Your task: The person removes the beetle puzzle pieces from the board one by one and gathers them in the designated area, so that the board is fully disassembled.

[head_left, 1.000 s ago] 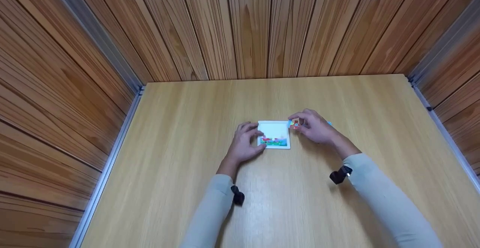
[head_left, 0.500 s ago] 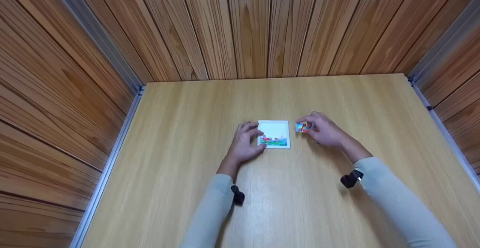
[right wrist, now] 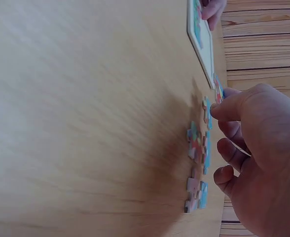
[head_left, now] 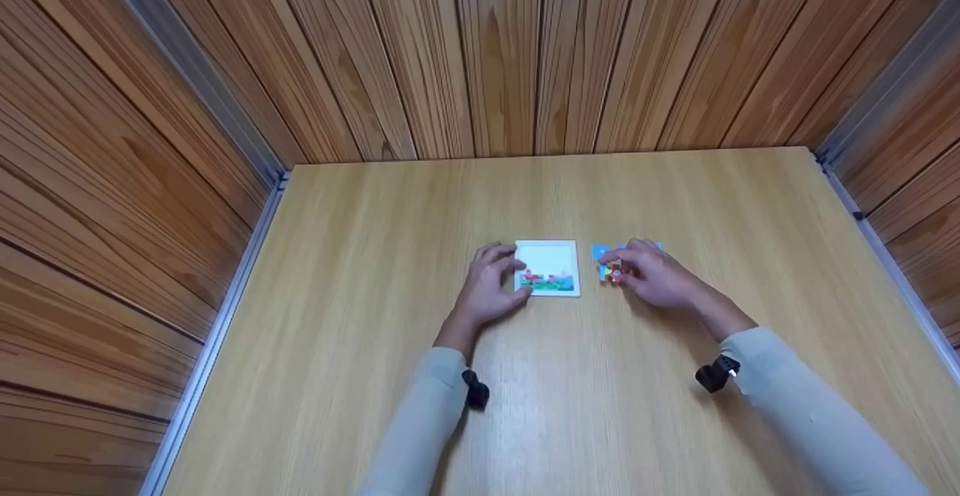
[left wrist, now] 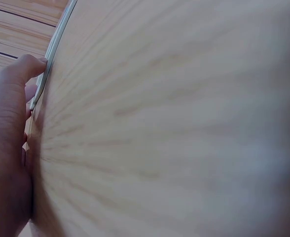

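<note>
A white puzzle tray (head_left: pixel 551 257) lies mid-table, its bottom rows filled with colorful pieces (head_left: pixel 555 284) and its upper part bare. My left hand (head_left: pixel 491 286) rests on its left side, fingers spread along the rim with the thumb at the lower corner. The thumb also touches the tray edge (left wrist: pixel 56 44) in the left wrist view. To the tray's right, my right hand (head_left: pixel 656 275) pinches a red and yellow puzzle piece (head_left: pixel 611 273) between thumb and fingers. Its fingers partly cover the loose pieces beneath.
Several loose puzzle pieces (right wrist: pixel 194 143) lie in rows on the table under my right hand, including a blue piece (head_left: pixel 600 251) close to the tray. Wood-panelled walls (head_left: pixel 502 61) enclose the table (head_left: pixel 360 271) at the back and sides.
My right hand has carried the puzzle piece from the tray's right edge rightward and nearer to me, turning it; a blue piece on the table is uncovered. My left hand stays put.
</note>
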`<state>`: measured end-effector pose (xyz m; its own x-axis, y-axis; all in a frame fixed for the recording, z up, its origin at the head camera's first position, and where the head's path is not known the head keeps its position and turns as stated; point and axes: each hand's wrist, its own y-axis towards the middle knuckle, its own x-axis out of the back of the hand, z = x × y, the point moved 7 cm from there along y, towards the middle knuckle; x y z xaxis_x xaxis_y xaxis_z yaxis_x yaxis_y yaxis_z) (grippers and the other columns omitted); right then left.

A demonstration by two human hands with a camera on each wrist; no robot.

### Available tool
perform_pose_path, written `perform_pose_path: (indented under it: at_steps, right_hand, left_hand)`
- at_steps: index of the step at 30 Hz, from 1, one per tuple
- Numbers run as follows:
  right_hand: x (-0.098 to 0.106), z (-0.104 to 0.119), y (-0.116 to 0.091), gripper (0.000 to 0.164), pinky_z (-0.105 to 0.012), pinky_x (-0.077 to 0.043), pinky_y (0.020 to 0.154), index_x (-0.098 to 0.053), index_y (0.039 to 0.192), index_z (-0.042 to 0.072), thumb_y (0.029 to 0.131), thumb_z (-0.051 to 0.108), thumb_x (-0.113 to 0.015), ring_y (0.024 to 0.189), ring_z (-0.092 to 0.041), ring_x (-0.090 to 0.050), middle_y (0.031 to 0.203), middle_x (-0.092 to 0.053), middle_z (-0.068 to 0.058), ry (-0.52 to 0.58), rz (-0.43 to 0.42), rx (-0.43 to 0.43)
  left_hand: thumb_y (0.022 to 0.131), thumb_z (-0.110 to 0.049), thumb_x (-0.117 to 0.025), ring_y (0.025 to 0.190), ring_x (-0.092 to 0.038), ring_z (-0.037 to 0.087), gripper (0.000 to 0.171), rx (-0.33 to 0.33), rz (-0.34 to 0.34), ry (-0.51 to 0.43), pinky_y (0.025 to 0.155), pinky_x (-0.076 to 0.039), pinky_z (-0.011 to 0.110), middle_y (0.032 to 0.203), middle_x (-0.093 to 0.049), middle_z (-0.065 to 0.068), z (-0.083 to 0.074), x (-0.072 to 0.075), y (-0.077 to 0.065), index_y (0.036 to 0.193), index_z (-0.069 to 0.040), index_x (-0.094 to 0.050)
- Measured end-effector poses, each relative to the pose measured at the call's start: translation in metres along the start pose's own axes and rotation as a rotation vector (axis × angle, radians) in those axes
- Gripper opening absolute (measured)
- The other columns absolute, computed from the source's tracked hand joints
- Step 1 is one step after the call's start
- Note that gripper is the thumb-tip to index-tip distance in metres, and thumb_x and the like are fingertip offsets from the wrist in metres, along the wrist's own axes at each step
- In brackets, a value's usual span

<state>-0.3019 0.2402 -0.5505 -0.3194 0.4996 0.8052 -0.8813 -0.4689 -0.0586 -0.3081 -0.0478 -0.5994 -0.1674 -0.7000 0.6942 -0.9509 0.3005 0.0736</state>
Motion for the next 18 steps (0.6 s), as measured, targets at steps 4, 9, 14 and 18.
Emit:
perform_pose_path:
  at_steps: [4, 9, 14, 18]
  right_hand:
    - [-0.004, 0.0, -0.002, 0.038, -0.035, -0.047, 0.088, -0.076, 0.141, 0.012, 0.106, -0.001, -0.069, 0.107, -0.026, -0.056, 0.116, -0.067, -0.015, -0.013, 0.014, 0.005]
    - [-0.008, -0.001, -0.002, 0.037, -0.035, -0.046, 0.088, -0.077, 0.14, 0.012, 0.106, -0.001, -0.068, 0.108, -0.027, -0.056, 0.118, -0.067, -0.016, -0.019, 0.027, 0.006]
    - [-0.011, 0.001, -0.002, 0.038, -0.037, -0.046, 0.089, -0.078, 0.14, 0.014, 0.107, -0.001, -0.067, 0.109, -0.027, -0.056, 0.119, -0.067, -0.015, -0.021, 0.036, 0.002]
    - [-0.012, 0.003, 0.0, 0.038, -0.037, -0.045, 0.089, -0.078, 0.139, 0.014, 0.106, -0.001, -0.068, 0.108, -0.027, -0.056, 0.117, -0.067, -0.014, -0.025, 0.025, 0.017]
  left_hand:
    - [0.096, -0.037, -0.083, 0.168, -0.038, 0.037, 0.046, 0.015, 0.008, -0.004, 0.141, -0.031, 0.06, 0.171, -0.056, 0.008, 0.0, 0.001, -0.001, 0.135, -0.012, -0.079]
    - [0.097, -0.039, -0.082, 0.169, -0.036, 0.036, 0.046, 0.033, 0.011, -0.005, 0.141, -0.031, 0.061, 0.172, -0.054, 0.006, -0.001, 0.001, -0.002, 0.137, -0.014, -0.079]
    - [0.097, -0.038, -0.083, 0.17, -0.036, 0.035, 0.046, 0.039, 0.012, 0.002, 0.141, -0.031, 0.06, 0.173, -0.054, 0.005, -0.002, 0.001, -0.003, 0.137, -0.015, -0.078]
    - [0.097, -0.038, -0.083, 0.169, -0.037, 0.035, 0.046, 0.033, 0.009, 0.007, 0.141, -0.032, 0.06, 0.172, -0.055, 0.005, -0.002, 0.001, -0.003, 0.136, -0.015, -0.079]
